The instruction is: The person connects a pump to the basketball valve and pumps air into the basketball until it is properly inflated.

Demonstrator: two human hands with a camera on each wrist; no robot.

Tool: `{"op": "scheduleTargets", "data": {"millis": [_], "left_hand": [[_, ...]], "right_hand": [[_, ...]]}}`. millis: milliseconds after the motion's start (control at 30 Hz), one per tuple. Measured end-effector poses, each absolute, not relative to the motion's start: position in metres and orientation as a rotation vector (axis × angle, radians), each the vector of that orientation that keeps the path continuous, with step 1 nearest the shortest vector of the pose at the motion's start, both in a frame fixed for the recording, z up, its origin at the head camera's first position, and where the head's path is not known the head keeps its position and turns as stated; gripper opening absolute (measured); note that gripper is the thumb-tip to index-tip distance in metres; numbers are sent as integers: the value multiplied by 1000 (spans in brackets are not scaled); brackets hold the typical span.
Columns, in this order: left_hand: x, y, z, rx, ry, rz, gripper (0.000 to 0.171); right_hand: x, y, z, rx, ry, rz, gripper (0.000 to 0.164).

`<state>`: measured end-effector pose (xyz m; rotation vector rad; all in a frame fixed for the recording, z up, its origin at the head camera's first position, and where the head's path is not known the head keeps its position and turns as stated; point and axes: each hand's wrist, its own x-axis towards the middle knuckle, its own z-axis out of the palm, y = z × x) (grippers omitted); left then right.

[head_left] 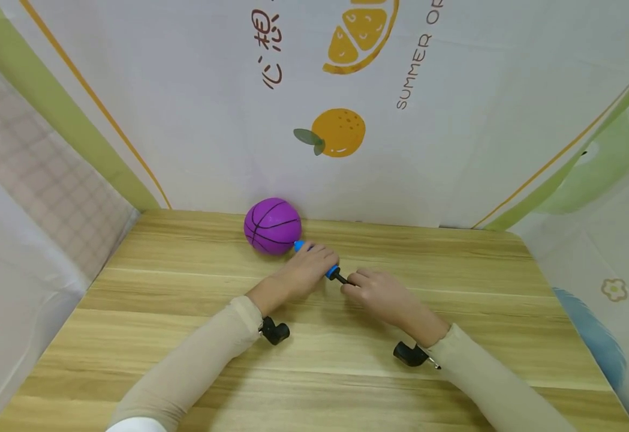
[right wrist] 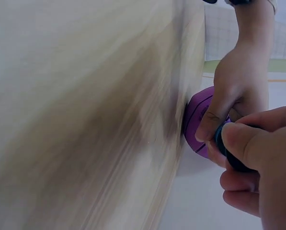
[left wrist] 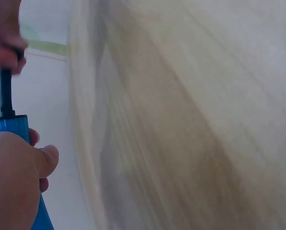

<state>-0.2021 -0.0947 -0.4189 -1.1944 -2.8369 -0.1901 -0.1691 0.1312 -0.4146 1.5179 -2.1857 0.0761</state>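
Observation:
A purple ball (head_left: pixel 273 225) with black basketball lines sits at the back edge of the table. My left hand (head_left: pixel 307 269) grips the blue barrel of a hand pump (head_left: pixel 332 272), whose front tip meets the ball's lower right side. From the barrel's other end a black rod (left wrist: pixel 5 91) sticks out, partly drawn out in the left wrist view. My right hand (head_left: pixel 380 294) holds the black handle at the end of that rod, thumb and fingers curled round it. Most of the barrel is hidden behind the left hand's fingers.
The wood-grain table (head_left: pixel 314 384) spreads out under both arms. Behind it hangs a white cloth (head_left: pixel 195 120) with orange prints, and more cloth hangs at both sides. A black wrist mount (head_left: pixel 275 332) juts from the left wrist, another (head_left: pixel 410 354) from the right.

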Motion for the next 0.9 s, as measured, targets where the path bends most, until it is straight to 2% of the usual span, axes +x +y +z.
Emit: {"op": "scheduleTargets", "data": {"millis": [167, 333, 433, 633, 767, 800, 900], "left_hand": [[-203, -97, -417, -1161, -2819, -186, 25], [-202, -99, -413, -1149, -2819, -208, 28], [-203, -100, -413, -1141, -2823, -202, 30], [-204, -101, -414, -1136, -2819, -187, 33], [-205, -99, -415, -1135, -2834, -200, 36], [-205, -98, -416, -1128, -2839, -196, 36], [-206, -95, -416, -1098, -2855, -180, 36]], "right_hand": [[-159, 146, -412, 1537, -2106, 85, 24], [-149, 162, -410, 1559, -2083, 66, 14], [-142, 170, -407, 1561, -2076, 70, 15], [-133, 181, -405, 1557, -2082, 93, 35], [-135, 181, -405, 1562, -2091, 95, 15], [-136, 181, -405, 1558, -2094, 95, 15], [-144, 176, -404, 1540, -2121, 105, 27]]}}
